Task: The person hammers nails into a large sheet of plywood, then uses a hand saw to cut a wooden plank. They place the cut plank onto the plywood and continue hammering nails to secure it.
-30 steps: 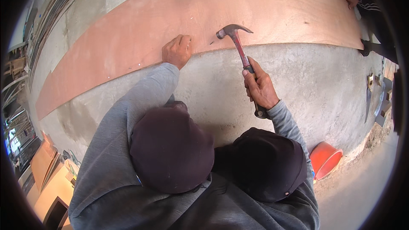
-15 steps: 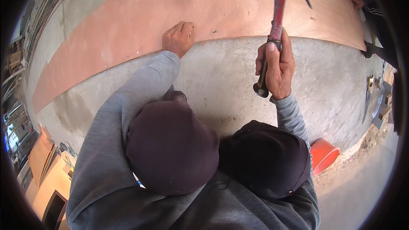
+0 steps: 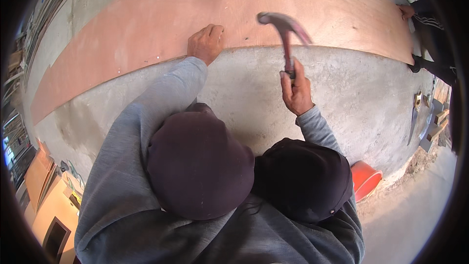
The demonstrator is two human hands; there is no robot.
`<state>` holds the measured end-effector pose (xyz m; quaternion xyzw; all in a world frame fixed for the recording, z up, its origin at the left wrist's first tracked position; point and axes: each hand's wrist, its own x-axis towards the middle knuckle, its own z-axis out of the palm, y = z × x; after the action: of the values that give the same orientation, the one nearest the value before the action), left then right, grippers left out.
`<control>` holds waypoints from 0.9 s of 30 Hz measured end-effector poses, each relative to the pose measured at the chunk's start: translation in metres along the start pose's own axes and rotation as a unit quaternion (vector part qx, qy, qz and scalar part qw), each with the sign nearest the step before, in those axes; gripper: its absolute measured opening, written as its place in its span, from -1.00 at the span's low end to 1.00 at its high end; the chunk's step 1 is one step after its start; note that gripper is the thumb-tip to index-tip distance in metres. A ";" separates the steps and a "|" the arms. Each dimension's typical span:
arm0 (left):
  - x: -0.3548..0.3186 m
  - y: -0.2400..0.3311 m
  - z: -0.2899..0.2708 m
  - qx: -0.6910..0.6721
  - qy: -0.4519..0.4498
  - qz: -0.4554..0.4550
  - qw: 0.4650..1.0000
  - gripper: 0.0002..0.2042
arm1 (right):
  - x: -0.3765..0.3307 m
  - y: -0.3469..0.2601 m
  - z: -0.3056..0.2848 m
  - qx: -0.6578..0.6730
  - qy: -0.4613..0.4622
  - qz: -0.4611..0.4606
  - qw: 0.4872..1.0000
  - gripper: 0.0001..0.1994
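Note:
A long strip of thin reddish plywood lies across the grey concrete slab. My left hand rests on the plywood close to its near edge, with its fingers curled and pinched together. What they hold, if anything, is hidden. My right hand grips the handle of a claw hammer, whose dark head is raised to the right of my left hand and slightly blurred. Along the near edge, left of my hand, sit two small shiny dots like nail heads.
At the plywood's right end, another person's hand rests on the board. A handsaw and wood blocks lie at the right. An orange-red bucket stands lower right. Boards lean at the left. Two dark rounded forms, apparently my knees, fill the foreground.
The hammer and my right hand have come down and to the left, nearer my left hand. My left hand stays in place on the plywood. The view has shifted slightly.

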<state>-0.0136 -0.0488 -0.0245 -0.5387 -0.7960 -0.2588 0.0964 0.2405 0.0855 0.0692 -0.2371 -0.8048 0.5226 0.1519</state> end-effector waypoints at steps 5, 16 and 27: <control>0.001 0.000 0.001 0.001 0.004 -0.003 1.000 -0.85 | 0.000 0.003 -0.001 -0.027 0.008 -0.002 1.000 -0.53; 0.007 0.002 -0.002 -0.011 -0.062 -0.052 0.997 -0.89 | -0.027 0.001 -0.012 -0.069 0.039 0.089 0.993 -0.59; 0.026 0.185 -0.033 -0.309 -0.455 -0.048 0.834 -0.65 | -0.074 -0.005 -0.042 0.243 0.117 0.143 0.952 -0.67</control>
<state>0.1393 0.0079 0.0719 -0.5581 -0.6536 -0.2218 -0.4606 0.3226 0.0758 0.0912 -0.3646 -0.5875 0.6874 0.2220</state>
